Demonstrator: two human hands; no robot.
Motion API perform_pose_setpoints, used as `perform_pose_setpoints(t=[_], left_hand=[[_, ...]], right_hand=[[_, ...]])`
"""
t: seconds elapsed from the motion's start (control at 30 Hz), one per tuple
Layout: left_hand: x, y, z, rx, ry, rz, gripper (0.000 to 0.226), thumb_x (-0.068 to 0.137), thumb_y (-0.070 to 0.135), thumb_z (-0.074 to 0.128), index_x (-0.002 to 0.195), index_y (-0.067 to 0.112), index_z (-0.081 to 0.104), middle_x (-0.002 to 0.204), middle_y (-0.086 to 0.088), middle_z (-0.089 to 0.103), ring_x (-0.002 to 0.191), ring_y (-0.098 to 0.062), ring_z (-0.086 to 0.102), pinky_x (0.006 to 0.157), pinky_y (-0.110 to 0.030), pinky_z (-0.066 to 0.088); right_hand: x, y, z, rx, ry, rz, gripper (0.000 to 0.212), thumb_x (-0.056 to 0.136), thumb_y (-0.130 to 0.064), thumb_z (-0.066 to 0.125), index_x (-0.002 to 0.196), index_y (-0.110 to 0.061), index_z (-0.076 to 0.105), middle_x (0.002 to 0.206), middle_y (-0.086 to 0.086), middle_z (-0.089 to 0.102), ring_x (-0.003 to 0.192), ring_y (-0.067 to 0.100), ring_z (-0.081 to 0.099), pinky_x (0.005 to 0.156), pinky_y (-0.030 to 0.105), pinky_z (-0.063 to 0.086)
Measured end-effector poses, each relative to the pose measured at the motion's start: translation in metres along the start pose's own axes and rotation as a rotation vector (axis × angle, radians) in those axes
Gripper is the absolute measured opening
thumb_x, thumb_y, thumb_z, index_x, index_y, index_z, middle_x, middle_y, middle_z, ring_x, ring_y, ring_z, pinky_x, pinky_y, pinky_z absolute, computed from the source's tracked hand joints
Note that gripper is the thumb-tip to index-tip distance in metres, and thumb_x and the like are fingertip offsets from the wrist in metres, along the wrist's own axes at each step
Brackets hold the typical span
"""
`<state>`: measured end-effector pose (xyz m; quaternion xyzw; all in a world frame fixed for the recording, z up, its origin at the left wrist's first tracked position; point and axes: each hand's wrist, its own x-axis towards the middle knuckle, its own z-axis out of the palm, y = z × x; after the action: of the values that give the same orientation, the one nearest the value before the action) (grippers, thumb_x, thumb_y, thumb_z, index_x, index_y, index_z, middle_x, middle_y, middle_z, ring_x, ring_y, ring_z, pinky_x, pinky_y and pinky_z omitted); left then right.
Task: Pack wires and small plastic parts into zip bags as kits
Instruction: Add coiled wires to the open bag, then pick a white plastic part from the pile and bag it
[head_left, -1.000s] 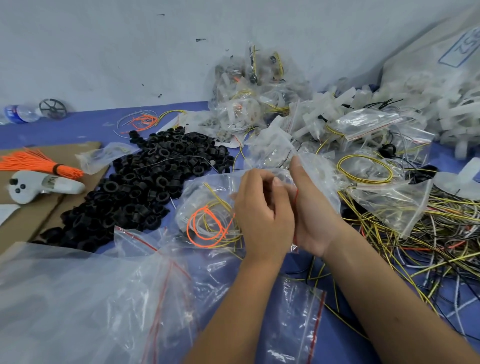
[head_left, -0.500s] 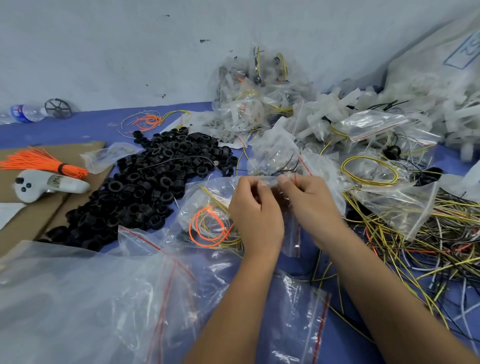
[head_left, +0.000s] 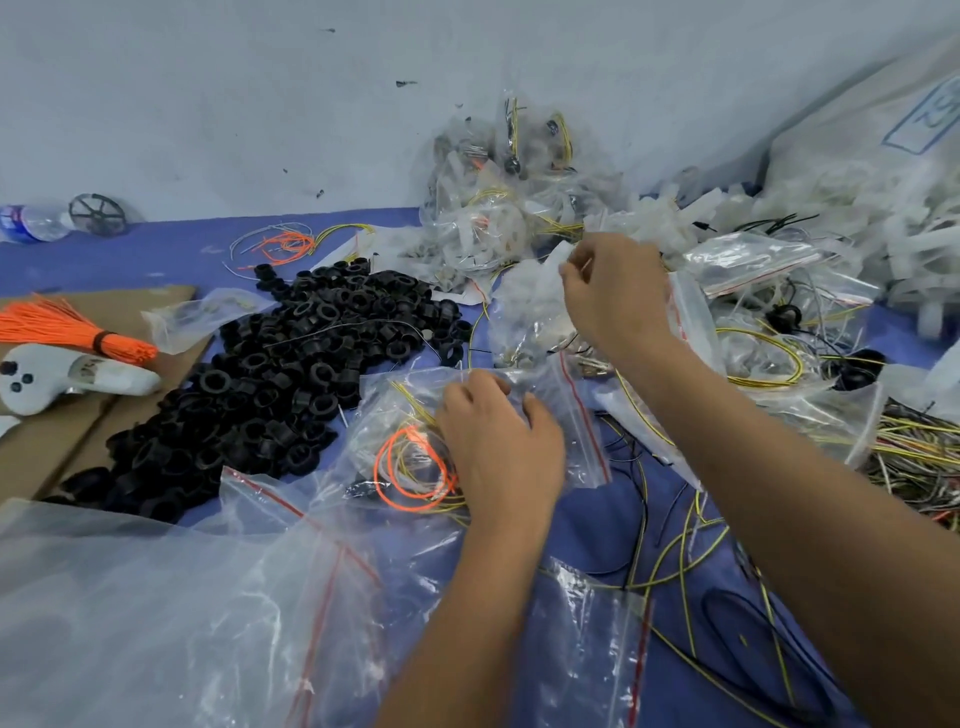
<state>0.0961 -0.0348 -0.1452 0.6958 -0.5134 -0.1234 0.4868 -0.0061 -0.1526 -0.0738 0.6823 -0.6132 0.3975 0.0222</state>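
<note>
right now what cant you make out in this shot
- Head view: what the right hand pinches; too small, and the fingers cover it.
- Head view: the left hand's grip on the zip bag; the hand's back hides the fingertips.
- Head view: the printed label on the sack; cut by the right edge.
- Head view: the water bottle; cut by the left edge.

Blue-covered table (head_left: 171, 257), black plastic rings (head_left: 291, 374) heaped centre-left, cardboard sheet (head_left: 62, 431) at left edge, clear zip bags (head_left: 208, 613) in front, loose yellow-black wires (head_left: 685, 561) at right, water bottle (head_left: 31, 222) far left.
</note>
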Motion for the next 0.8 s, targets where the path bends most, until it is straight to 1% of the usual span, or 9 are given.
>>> perform_pose_setpoints(t=[0.1,0.17,0.27,0.33,0.4,0.5,0.63,0.73,0.8], left_hand=[[-0.002,0.001,0.002,-0.003,-0.042,0.078,0.025,0.094,0.032,0.064,0.108,0.013,0.056,0.113,-0.005,0.052,0.106,-0.025,0.048,0.094,-0.039,0.04],[-0.002,0.001,0.003,-0.017,-0.056,0.117,0.03,0.093,0.044,0.063,0.105,0.018,0.055,0.107,0.0,0.051,0.1,-0.021,0.048,0.088,-0.036,0.042],[-0.003,0.002,0.005,0.055,-0.107,0.138,0.049,0.084,0.072,0.056,0.099,0.025,0.049,0.1,0.007,0.05,0.094,-0.018,0.05,0.08,-0.034,0.043],[-0.005,0.002,0.007,0.12,-0.136,0.138,0.062,0.075,0.085,0.049,0.098,0.028,0.046,0.098,0.008,0.051,0.094,-0.018,0.051,0.079,-0.036,0.045],[-0.005,0.002,0.008,0.148,-0.144,0.127,0.062,0.072,0.085,0.052,0.096,0.029,0.044,0.096,0.009,0.051,0.093,-0.018,0.051,0.078,-0.037,0.045],[-0.004,-0.001,0.009,0.145,-0.138,0.121,0.049,0.077,0.072,0.061,0.091,0.028,0.043,0.091,0.009,0.05,0.088,-0.018,0.051,0.075,-0.037,0.045],[-0.005,0.002,0.008,0.117,-0.108,0.129,0.056,0.074,0.08,0.056,0.085,0.027,0.042,0.085,0.009,0.05,0.084,-0.019,0.05,0.073,-0.037,0.045],[-0.008,0.005,0.007,0.156,-0.125,0.169,0.063,0.068,0.087,0.051,0.086,0.027,0.041,0.086,0.008,0.049,0.084,-0.019,0.049,0.07,-0.036,0.044],[-0.01,0.005,0.008,0.195,-0.153,0.19,0.061,0.069,0.083,0.056,0.089,0.027,0.042,0.09,0.007,0.05,0.088,-0.02,0.05,0.07,-0.036,0.042]], right_hand=[[0.029,0.012,0.01,-0.126,-0.121,0.023,0.019,0.093,-0.006,0.052,0.095,-0.002,0.071,0.093,0.014,0.069,0.083,0.031,0.061,0.067,0.038,0.049],[0.042,0.022,0.019,-0.243,-0.283,-0.002,0.026,0.091,-0.001,0.052,0.106,-0.005,0.072,0.11,0.014,0.07,0.1,0.032,0.063,0.084,0.04,0.052],[0.046,0.033,0.036,-0.441,-0.616,-0.065,0.036,0.098,-0.015,0.051,0.132,-0.018,0.063,0.139,0.008,0.059,0.131,0.031,0.05,0.114,0.042,0.033],[0.047,0.037,0.047,-0.479,-0.709,-0.062,0.035,0.102,-0.023,0.046,0.135,-0.016,0.058,0.14,0.014,0.054,0.135,0.034,0.041,0.118,0.045,0.019],[0.049,0.04,0.054,-0.481,-0.725,-0.029,0.033,0.1,-0.019,0.044,0.13,-0.012,0.057,0.141,0.02,0.049,0.137,0.037,0.035,0.117,0.046,0.016],[0.047,0.044,0.053,-0.399,-0.636,0.003,0.032,0.1,-0.016,0.042,0.124,-0.012,0.063,0.144,0.022,0.042,0.139,0.041,0.027,0.117,0.049,0.024],[0.037,0.039,0.036,-0.105,-0.219,0.0,0.029,0.103,-0.021,0.05,0.124,-0.016,0.071,0.128,0.018,0.06,0.123,0.037,0.048,0.107,0.04,0.036],[0.023,0.027,0.01,0.171,0.05,0.012,0.023,0.1,-0.017,0.058,0.115,-0.016,0.074,0.105,0.009,0.068,0.096,0.024,0.064,0.089,0.031,0.048],[0.007,0.019,-0.009,0.374,0.158,0.045,0.017,0.096,-0.015,0.061,0.104,-0.016,0.077,0.078,-0.002,0.066,0.069,0.009,0.06,0.07,0.024,0.048]])
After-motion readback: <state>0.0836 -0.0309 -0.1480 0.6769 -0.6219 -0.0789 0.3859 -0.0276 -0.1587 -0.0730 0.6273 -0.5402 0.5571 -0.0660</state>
